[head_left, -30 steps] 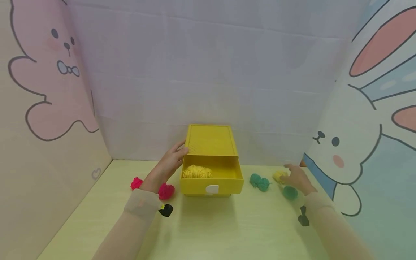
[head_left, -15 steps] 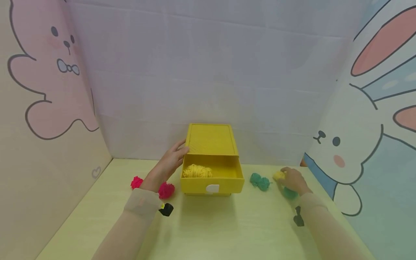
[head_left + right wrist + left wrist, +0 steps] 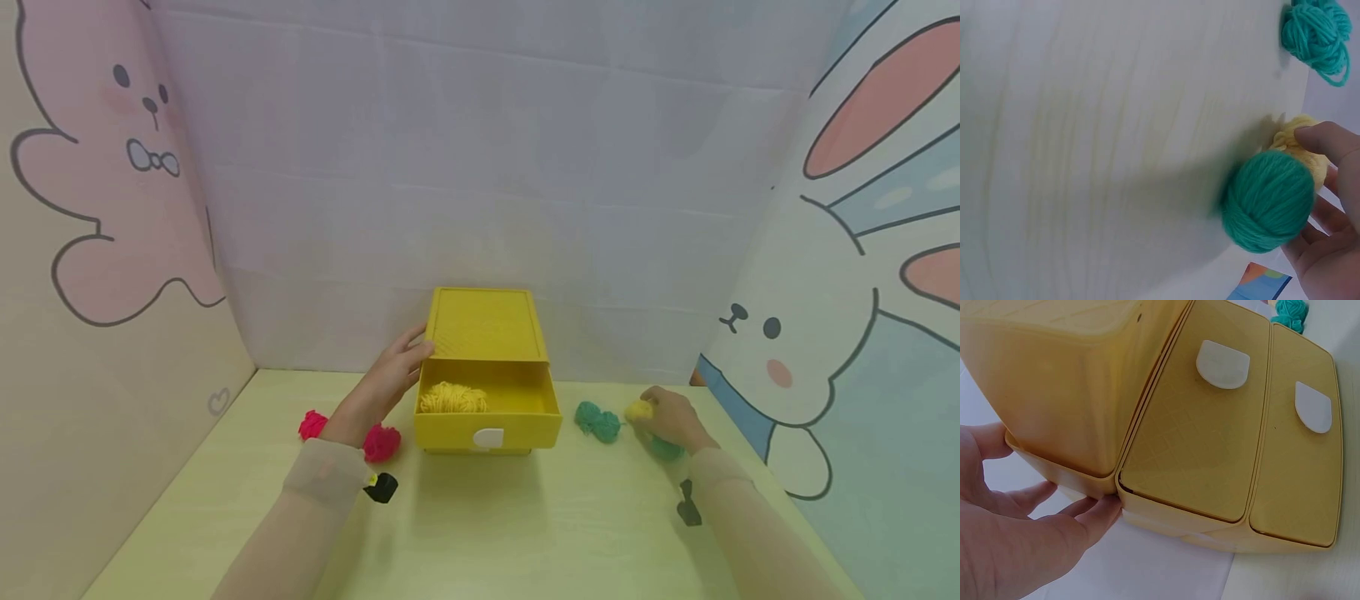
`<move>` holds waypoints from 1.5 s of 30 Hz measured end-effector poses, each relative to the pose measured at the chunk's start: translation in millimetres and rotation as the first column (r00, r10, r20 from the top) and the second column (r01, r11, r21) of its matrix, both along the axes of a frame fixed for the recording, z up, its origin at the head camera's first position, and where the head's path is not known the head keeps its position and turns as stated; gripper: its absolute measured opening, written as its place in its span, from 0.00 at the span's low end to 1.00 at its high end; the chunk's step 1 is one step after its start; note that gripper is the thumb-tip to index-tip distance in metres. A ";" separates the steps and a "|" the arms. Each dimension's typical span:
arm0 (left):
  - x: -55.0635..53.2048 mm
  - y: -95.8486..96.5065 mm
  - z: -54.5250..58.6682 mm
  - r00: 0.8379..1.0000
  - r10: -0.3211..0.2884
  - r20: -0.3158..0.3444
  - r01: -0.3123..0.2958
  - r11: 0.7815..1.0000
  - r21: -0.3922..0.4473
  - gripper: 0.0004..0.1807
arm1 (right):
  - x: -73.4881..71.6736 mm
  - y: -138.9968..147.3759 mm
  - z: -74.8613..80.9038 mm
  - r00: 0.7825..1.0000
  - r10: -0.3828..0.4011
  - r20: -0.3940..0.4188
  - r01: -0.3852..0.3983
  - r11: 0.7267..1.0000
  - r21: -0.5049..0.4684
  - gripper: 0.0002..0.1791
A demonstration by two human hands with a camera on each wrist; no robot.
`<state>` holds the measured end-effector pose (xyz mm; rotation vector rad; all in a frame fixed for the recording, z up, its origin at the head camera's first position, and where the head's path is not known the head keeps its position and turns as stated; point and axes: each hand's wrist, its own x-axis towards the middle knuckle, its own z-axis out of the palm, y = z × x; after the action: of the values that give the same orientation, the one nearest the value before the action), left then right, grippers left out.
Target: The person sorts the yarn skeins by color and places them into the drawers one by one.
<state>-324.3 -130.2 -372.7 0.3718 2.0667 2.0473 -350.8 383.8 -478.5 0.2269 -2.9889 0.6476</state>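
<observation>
In the head view, my left hand rests against the left side of a yellow drawer cabinet. Its thumb and fingertips touch the casing in the left wrist view. The top drawer is pulled out, with a yellow yarn ball at its left. At the right, my right hand pinches another yellow yarn ball between thumb and fingers. A green yarn ball lies right beside that hand, covering part of the yellow one in the right wrist view.
Two more green yarn balls lie right of the cabinet. Red yarn balls lie on the table near the left forearm. Two lower drawers are closed. A pale wall stands behind, with cartoon-printed side walls.
My right hand has come down onto the yellow yarn ball at the right and closed its fingers on it. The left hand keeps its place on the cabinet.
</observation>
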 end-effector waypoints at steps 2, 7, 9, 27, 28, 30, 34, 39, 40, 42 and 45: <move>0.0 -0.5 -0.8 1.000 -0.002 -0.002 0.002 1.000 0.000 0.36 | 0.5 -0.5 2.2 1.000 0.010 -0.010 -0.010 1.000 -0.002 0.29; -1.1 -0.7 -2.3 1.000 0.001 0.003 -0.001 1.000 0.006 0.36 | 1.3 0.1 11.5 0.999 0.026 -0.034 -0.026 1.000 0.001 0.31; -1.5 -0.6 -2.2 1.000 0.000 0.001 0.000 1.000 0.006 0.36 | 1.0 0.8 17.0 0.997 0.039 -0.060 -0.039 0.999 0.003 0.30; -0.7 -0.1 0.1 1.000 0.013 0.014 -0.012 1.000 -0.015 0.36 | 23.9 -35.1 98.6 0.981 0.156 -0.118 -0.163 0.985 -0.049 0.29; -0.6 -0.4 -0.1 1.000 0.012 0.012 -0.012 1.000 -0.016 0.36 | 26.6 -40.0 104.2 0.979 0.164 -0.121 -0.171 0.984 -0.048 0.29; -0.7 -0.2 -0.3 1.000 0.012 0.011 -0.012 1.000 -0.014 0.36 | 32.6 -50.5 115.7 0.976 0.183 -0.122 -0.190 0.980 -0.054 0.29; -0.8 -0.4 -1.1 1.000 0.012 0.012 -0.012 1.000 -0.011 0.36 | 44.4 -72.7 135.8 0.970 0.215 -0.117 -0.223 0.973 -0.066 0.29; -0.6 0.5 -1.6 1.000 0.005 0.008 -0.005 1.000 -0.004 0.36 | 57.9 -98.4 154.4 0.960 0.249 -0.125 -0.259 0.963 -0.070 0.28; -0.6 0.5 -1.6 1.000 0.004 0.007 -0.004 1.000 -0.003 0.37 | 60.6 -103.1 157.5 0.957 0.259 -0.131 -0.270 0.960 -0.071 0.28; -0.3 0.4 -1.3 1.000 0.006 0.010 -0.006 1.000 -0.004 0.36 | 65.9 -111.9 163.5 0.949 0.279 -0.146 -0.290 0.955 -0.062 0.26; 0.4 -1.2 -0.3 1.000 0.006 0.006 -0.006 1.000 -0.005 0.37 | 73.0 -125.3 172.6 0.937 0.311 -0.162 -0.322 0.945 -0.053 0.25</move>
<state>-323.9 -131.4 -373.0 0.3586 2.0716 2.0439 -277.8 258.5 -306.0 0.7299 -2.7963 0.7361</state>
